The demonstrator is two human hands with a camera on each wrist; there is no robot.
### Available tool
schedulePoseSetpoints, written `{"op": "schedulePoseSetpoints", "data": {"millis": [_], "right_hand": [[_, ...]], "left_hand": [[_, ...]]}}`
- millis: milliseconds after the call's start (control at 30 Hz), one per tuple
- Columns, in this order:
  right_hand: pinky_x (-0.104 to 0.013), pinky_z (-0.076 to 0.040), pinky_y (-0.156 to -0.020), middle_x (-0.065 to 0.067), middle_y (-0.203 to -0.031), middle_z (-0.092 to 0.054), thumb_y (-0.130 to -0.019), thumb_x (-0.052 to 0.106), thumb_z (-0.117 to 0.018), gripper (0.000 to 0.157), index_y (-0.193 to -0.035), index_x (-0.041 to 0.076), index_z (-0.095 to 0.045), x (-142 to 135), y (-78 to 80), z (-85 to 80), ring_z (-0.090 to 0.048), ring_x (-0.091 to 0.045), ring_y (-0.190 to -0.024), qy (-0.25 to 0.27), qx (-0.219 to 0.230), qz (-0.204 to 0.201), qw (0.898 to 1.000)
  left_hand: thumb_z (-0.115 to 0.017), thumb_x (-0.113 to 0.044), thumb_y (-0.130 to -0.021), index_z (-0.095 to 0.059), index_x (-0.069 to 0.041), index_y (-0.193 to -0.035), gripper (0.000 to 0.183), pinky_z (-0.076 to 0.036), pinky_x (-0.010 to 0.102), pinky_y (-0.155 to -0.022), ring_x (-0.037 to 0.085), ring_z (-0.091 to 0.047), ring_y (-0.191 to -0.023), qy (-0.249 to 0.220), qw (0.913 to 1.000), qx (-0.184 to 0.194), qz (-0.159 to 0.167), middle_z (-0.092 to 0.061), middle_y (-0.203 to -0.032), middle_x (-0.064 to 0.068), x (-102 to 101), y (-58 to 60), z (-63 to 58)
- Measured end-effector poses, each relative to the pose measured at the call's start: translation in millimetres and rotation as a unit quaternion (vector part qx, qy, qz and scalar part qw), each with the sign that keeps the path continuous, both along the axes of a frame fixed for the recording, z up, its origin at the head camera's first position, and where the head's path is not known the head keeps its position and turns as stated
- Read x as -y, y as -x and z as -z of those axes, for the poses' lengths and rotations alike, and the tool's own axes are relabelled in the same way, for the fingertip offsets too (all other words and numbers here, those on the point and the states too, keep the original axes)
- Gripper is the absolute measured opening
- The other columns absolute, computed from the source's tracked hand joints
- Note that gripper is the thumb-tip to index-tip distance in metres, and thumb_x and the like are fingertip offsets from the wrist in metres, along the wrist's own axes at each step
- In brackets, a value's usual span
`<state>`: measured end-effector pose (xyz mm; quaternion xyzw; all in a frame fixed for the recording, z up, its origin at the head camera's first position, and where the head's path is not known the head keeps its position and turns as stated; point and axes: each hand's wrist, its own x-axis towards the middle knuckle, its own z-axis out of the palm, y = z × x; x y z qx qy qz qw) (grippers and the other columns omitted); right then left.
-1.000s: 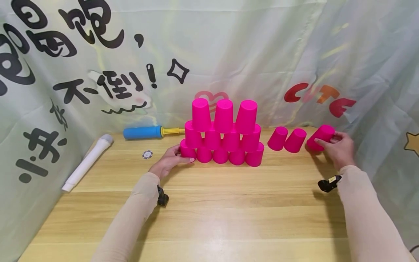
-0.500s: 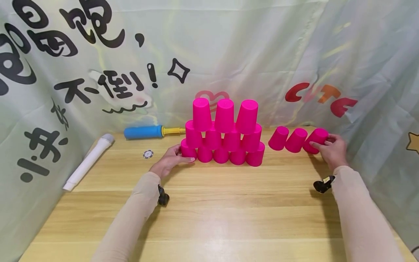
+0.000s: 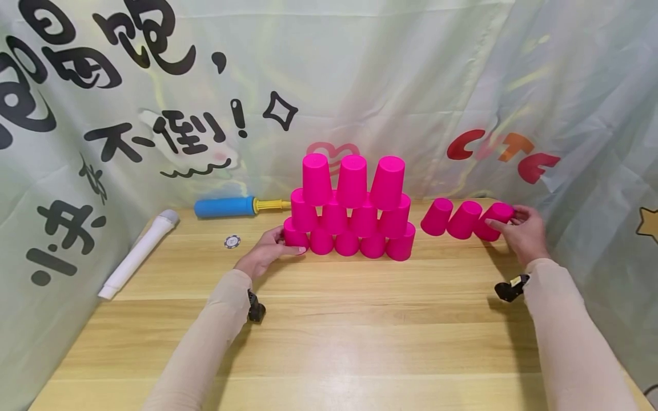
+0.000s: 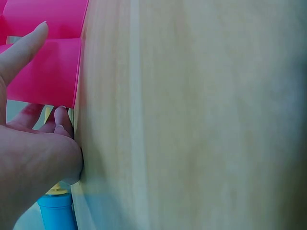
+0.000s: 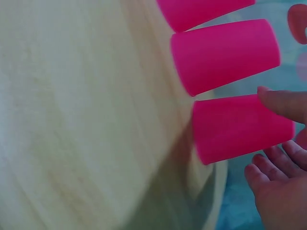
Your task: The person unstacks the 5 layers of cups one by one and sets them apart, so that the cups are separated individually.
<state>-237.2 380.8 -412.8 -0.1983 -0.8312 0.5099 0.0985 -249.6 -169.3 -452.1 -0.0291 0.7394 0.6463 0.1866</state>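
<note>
Upside-down pink cups stand in a stepped tower, with several in the bottom row (image 3: 347,244), several in the middle row (image 3: 364,221) and three on top (image 3: 352,181). My left hand (image 3: 264,251) is around the bottom row's leftmost cup (image 4: 43,72), its thumb across the front and its fingertips at the cup's outer side. To the tower's right, two more pink cups (image 3: 437,217) stand side by side. Just right of these, my right hand (image 3: 525,233) holds another cup (image 5: 240,127) between thumb and fingers, near its closed end. That cup's rim is close to the tabletop.
A blue hand pump (image 3: 225,208) with a yellow handle lies behind and left of the tower. A round chip (image 3: 232,242) and a white tube with a grey end (image 3: 139,254) are farther left. Printed curtains (image 3: 411,85) stand close behind the wooden table (image 3: 360,331).
My right hand has brought its cup to the left and down, beside the two standing cups, with a slight shift since half a second ago. My left hand and the tower stay in place.
</note>
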Motion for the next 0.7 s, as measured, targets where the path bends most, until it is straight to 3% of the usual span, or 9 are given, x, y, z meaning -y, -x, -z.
{"op": "schedulePoseSetpoints", "data": {"millis": [100, 200, 567, 700], "right_hand": [[-0.028, -0.039, -0.112, -0.016, -0.148, -0.04, -0.091, 0.041, -0.074, 0.092, -0.158, 0.003, -0.024, 0, -0.7, -9.9, -0.041, -0.03, -0.135, -0.001, 0.005, -0.004, 1.0], [-0.037, -0.032, -0.118, -0.019, -0.16, -0.03, -0.093, 0.039, -0.072, 0.089, -0.159, 0.004, -0.023, 1, -2.6, -21.5, -0.032, -0.034, -0.147, 0.001, -0.008, -0.01, 1.0], [-0.034, -0.026, -0.121, -0.009, -0.161, -0.035, -0.091, 0.035, -0.076, 0.083, -0.158, 0.012, -0.031, 23, -8.8, -71.7, -0.031, -0.021, -0.15, -0.06, -0.105, -0.058, 0.991], [-0.026, -0.028, -0.118, -0.01, -0.158, -0.039, -0.091, 0.03, -0.077, 0.079, -0.156, 0.015, -0.035, 37, -13.1, -88.3, -0.034, -0.02, -0.148, -0.067, -0.133, -0.086, 0.985]], "left_hand": [[-0.086, -0.011, -0.081, -0.046, -0.012, -0.151, 0.08, -0.034, 0.05, -0.116, 0.033, -0.05, -0.13, -0.002, 1.0, -0.001, 0.001, -0.054, -0.143, 0.012, 0, 0.0, -0.4], [-0.085, -0.01, -0.082, -0.046, -0.012, -0.151, 0.08, -0.035, 0.05, -0.116, 0.033, -0.05, -0.13, -0.003, 1.0, -0.002, 0.004, -0.054, -0.143, 0.012, 0, -0.4, -1.0], [-0.085, -0.013, -0.082, -0.047, -0.015, -0.149, 0.077, -0.035, 0.05, -0.116, 0.032, -0.048, -0.131, 0.011, 0.9999, -0.002, 0.006, -0.053, -0.144, 0.009, 1, 0.0, -2.1], [-0.085, -0.013, -0.082, -0.047, -0.015, -0.15, 0.078, -0.034, 0.05, -0.116, 0.033, -0.048, -0.132, 0.012, 0.9999, -0.003, 0.006, -0.053, -0.145, 0.009, 1, -0.5, -2.1]]}}
